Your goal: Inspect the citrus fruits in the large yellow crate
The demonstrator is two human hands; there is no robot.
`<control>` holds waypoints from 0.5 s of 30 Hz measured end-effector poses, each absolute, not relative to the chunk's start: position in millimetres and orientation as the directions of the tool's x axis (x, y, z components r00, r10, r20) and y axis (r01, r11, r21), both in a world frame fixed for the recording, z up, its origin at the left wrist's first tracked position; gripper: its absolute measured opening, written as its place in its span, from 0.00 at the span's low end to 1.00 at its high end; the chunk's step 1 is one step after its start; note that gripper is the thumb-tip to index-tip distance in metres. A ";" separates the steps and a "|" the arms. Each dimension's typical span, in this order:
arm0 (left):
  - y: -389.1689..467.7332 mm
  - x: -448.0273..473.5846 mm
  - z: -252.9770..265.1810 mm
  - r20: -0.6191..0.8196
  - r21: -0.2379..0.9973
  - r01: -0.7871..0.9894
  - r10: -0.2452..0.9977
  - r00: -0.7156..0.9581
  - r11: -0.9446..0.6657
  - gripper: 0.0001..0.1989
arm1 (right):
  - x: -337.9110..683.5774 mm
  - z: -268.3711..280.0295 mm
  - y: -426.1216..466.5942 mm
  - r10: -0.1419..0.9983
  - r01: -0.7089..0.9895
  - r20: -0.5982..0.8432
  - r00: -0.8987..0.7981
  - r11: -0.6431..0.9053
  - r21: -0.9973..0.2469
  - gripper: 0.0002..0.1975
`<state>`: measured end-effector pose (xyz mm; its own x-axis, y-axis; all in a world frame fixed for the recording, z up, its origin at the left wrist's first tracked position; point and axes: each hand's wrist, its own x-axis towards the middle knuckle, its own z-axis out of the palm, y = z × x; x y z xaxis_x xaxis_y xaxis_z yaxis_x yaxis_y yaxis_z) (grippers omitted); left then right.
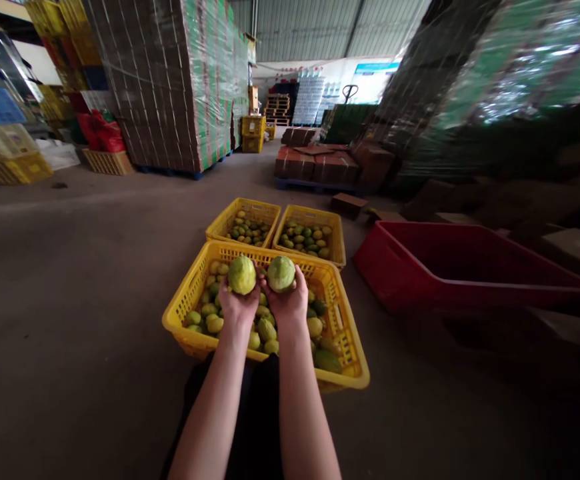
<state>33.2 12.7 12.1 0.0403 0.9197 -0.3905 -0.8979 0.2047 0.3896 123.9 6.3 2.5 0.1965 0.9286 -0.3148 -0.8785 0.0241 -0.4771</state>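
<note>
In my left hand (238,307) rests a round, slightly ribbed yellow-green fruit (242,275), with my fingers cupped around its underside. My right hand (290,305) cups a similar, greener fruit (281,273), thumb at its right side. Both hands are side by side, palms up, above a large yellow plastic crate (351,333). Inside that crate lie several loose green and yellow fruits (266,330), partly hidden by my hands and forearms. Their exact kind I cannot tell.
Behind stand two smaller yellow crates of fruit, a left crate (213,228) and a right crate (339,243). A red tub (395,280) is to the right. Wrapped pallet stacks (155,87) rise beyond, with boxes on a low pallet (315,167) between them.
</note>
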 end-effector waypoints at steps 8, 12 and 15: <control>15.8 18.1 7.5 -0.582 -0.014 -0.995 0.808 0.087 0.098 0.20 | 114.2 -52.6 30.3 0.814 -0.844 -0.561 0.150 -0.190 -0.501 0.10; 17.2 7.0 8.8 -0.595 -0.090 -0.993 0.796 0.111 0.071 0.18 | 104.9 -86.2 17.8 0.773 -0.754 -0.608 0.181 -0.287 -0.590 0.12; 15.1 0.7 8.6 -0.584 -0.087 -0.994 0.805 0.105 0.067 0.18 | 95.8 -90.7 12.2 0.813 -0.700 -0.531 0.237 -0.237 -0.674 0.13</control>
<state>0.7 15.1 8.6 0.1053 0.8049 -0.5839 -0.9940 0.0671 -0.0867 95.8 12.2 -90.7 0.2367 0.8134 -0.5314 -0.6998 -0.2366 -0.6740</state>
